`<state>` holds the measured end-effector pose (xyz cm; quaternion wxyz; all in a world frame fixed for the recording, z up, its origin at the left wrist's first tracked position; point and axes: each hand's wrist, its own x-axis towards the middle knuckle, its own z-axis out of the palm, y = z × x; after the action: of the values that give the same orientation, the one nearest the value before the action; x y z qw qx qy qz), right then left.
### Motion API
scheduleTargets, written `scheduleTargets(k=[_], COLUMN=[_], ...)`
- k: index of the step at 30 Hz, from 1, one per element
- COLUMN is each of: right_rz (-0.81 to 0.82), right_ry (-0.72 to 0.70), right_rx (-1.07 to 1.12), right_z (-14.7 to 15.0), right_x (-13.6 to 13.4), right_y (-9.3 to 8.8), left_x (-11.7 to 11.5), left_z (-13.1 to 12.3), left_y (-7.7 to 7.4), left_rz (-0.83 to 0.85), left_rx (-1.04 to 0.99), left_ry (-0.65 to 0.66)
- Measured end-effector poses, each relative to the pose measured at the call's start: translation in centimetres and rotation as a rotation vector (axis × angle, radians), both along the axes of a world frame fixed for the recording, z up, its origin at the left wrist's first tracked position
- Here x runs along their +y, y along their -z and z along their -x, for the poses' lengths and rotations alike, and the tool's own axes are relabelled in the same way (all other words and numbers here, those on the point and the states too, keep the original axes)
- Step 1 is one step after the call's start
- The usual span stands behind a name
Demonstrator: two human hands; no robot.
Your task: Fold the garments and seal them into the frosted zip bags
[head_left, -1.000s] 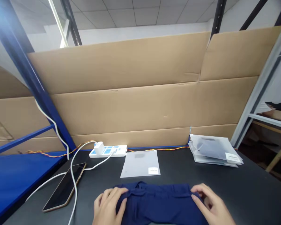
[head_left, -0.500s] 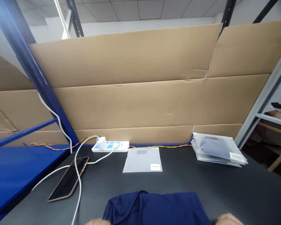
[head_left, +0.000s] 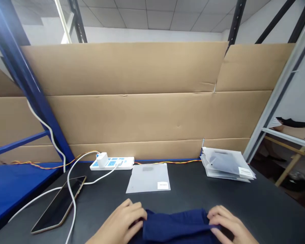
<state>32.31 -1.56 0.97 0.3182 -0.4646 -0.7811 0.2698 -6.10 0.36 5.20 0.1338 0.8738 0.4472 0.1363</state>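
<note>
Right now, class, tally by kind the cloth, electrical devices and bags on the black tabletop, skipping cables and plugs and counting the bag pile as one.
Navy cloth: 1
Phone: 1
Power strip: 1
Lone translucent bag: 1
Bag pile: 1
Total: 5

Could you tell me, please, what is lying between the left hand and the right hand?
Between the left hand and the right hand lies a navy blue cloth, in folds; both hands touch it. The head view shows this.

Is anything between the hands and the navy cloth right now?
Nothing visible: the left hand and right hand both touch the navy cloth, one at each side. The phone and white cable lie off to the left, apart from it.
</note>
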Motion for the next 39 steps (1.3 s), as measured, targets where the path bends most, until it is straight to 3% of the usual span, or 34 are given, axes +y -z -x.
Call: scheduleTargets(k=[2,5,8,11,16,29,39], right_rz=[-0.018,-0.043,-0.029,-0.077,-0.057,0.032,0.023], right_ry=[0.001,-0.003,-0.023,0.027,0.017,-0.032,-0.023], right_rx=[-0.009,-0.084,-0.184,-0.186,-0.128,-0.143,-0.143], right_z=[0.3,1.1,1.8,2.0,1.4,0.6,0.7], right_x=[2.4,7.6,12.3,14.7,15.4,15.4,15.3], right_y=[-1.4,-2.5,-1.5,0.8,2.7,2.6,2.5], left_x=[2.8,7.6,10.6,11.3,11.4,11.8,11.9], left_z=[0.1,0.3,0.8,1.8,2.7,2.6,3.7], left_y=[-0.8,-0.8,0.3,1.7,3.2,3.4,3.3], left_rz=[0.160,0.362,0.394,0.375,0.414,0.467,0.566], left_rx=[-0.122,-0.264,-0.344,-0.467,-0.614,-0.699,-0.768], left_ry=[-0.055,-0.023,-0.017,-0.070,-0.140,-0.216,-0.066])
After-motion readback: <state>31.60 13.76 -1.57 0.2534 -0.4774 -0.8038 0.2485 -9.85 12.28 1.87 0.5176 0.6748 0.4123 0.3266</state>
